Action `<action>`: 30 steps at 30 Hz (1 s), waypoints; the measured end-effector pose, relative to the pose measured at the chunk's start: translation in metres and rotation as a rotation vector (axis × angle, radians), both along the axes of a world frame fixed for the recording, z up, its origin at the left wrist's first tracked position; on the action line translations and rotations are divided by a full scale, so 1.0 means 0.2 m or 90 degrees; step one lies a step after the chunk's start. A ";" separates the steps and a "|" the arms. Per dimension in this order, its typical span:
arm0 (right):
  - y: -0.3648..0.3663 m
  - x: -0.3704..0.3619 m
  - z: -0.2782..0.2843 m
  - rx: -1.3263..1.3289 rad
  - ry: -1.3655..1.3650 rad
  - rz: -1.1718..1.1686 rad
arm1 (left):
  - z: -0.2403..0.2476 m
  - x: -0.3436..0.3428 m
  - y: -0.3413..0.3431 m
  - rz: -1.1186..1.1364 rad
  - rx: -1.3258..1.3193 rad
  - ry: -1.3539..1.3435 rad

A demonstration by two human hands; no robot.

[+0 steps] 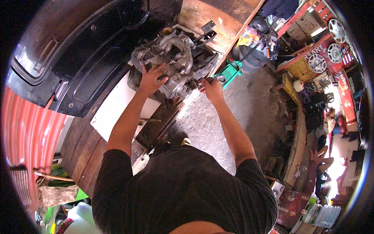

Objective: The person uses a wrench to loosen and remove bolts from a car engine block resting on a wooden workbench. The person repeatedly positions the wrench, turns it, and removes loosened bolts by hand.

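Observation:
A grey metal engine (175, 48) with curved pipes lies on a bench in front of me. My left hand (152, 79) rests on its near left side, fingers spread and thumb apart. At the engine's near right edge is my right hand (212, 87), its fingers curled together in a pinch. Whatever sits between those fingertips is too small and dark to name. Under the engine, a white board (110, 111) shows to the left. A dark bracket (208, 28) sticks out past the engine's far right corner.
A black vehicle panel (83, 70) leans at the left, above bench planks (83, 156). Right of the engine a green floor jack (232, 72) stands on the concrete floor (245, 105). Behind it is a blue drum (251, 60) topped with cloths. Wheel covers (317, 63) hang at far right.

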State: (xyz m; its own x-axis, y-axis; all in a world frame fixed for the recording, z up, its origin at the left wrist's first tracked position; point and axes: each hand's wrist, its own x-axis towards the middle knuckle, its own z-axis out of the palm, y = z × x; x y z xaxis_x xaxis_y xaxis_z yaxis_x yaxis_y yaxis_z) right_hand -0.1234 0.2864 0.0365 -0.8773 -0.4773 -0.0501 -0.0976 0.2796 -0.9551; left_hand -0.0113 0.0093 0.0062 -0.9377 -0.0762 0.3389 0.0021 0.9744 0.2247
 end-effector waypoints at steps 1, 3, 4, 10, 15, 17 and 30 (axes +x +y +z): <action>-0.02 0.00 0.00 0.003 0.015 0.003 | 0.00 0.00 0.00 0.012 -0.023 0.002; -0.04 -0.01 0.00 0.006 0.026 0.003 | -0.01 0.01 0.01 0.009 -0.035 0.027; -0.05 -0.01 0.01 0.006 0.037 0.002 | -0.01 0.01 0.01 0.006 -0.041 0.044; -0.10 0.02 0.07 0.123 0.177 0.008 | -0.04 0.00 -0.01 0.018 -0.053 0.037; -0.13 0.21 0.14 0.306 0.373 0.060 | -0.07 -0.01 -0.01 0.012 -0.020 0.094; -0.13 0.32 0.16 0.330 0.418 0.104 | -0.09 -0.02 -0.01 0.014 -0.012 0.131; 0.09 0.67 -0.34 0.213 0.474 0.133 | -0.18 -0.08 -0.01 -0.009 0.069 0.239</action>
